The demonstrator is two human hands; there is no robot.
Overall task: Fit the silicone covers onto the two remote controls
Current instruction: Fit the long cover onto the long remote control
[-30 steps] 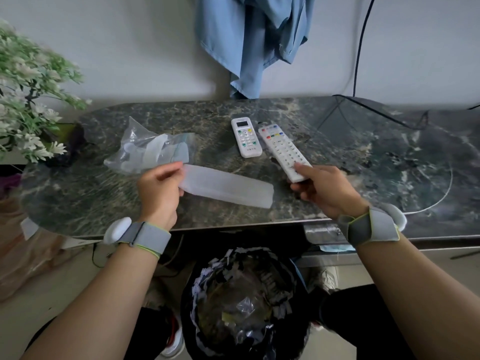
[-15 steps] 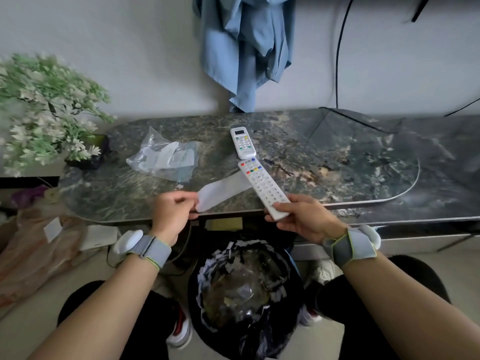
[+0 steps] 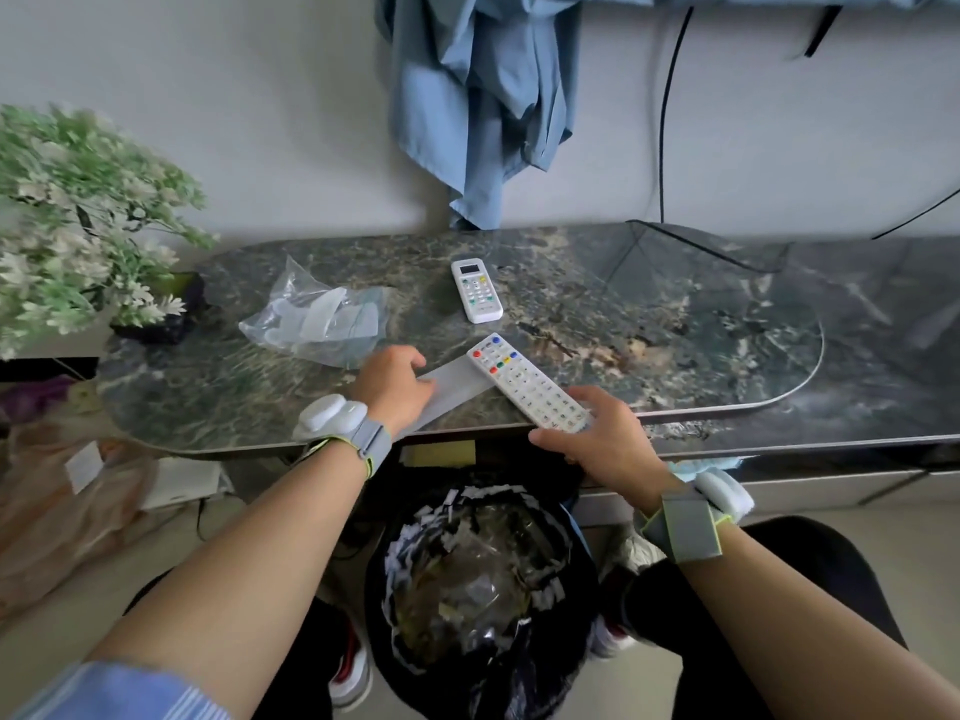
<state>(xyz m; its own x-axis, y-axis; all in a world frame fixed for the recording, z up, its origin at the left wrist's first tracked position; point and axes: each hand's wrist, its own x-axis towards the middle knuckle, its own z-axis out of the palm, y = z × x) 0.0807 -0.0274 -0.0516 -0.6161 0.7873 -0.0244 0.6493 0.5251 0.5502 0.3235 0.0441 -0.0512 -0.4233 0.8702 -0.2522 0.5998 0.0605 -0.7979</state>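
Closer together now, the right grip (image 3: 597, 439) curls round the long remote's (image 3: 524, 387) near end. The left grip (image 3: 395, 381) holds the silicone cover (image 3: 452, 389) at its tip, over the bench (image 3: 675, 330) edge. Farther back lies the small remote (image 3: 476, 290).

The right half of the counter (image 3: 675, 356), centre right of the frame, lies bare and open to a reach, crossed only by a thin black cable (image 3: 663, 148) at its far edge. Left of centre, a crumpled plastic bag (image 3: 317, 319) blocks the way just beyond the left grip (image 3: 395, 389), a flowering plant (image 3: 88, 220) crowds the far-left end, and the small remote (image 3: 476, 290) lies at upper centre with bare stone either side. A bin (image 3: 478, 579) fills the gap between the forearms at bottom centre.
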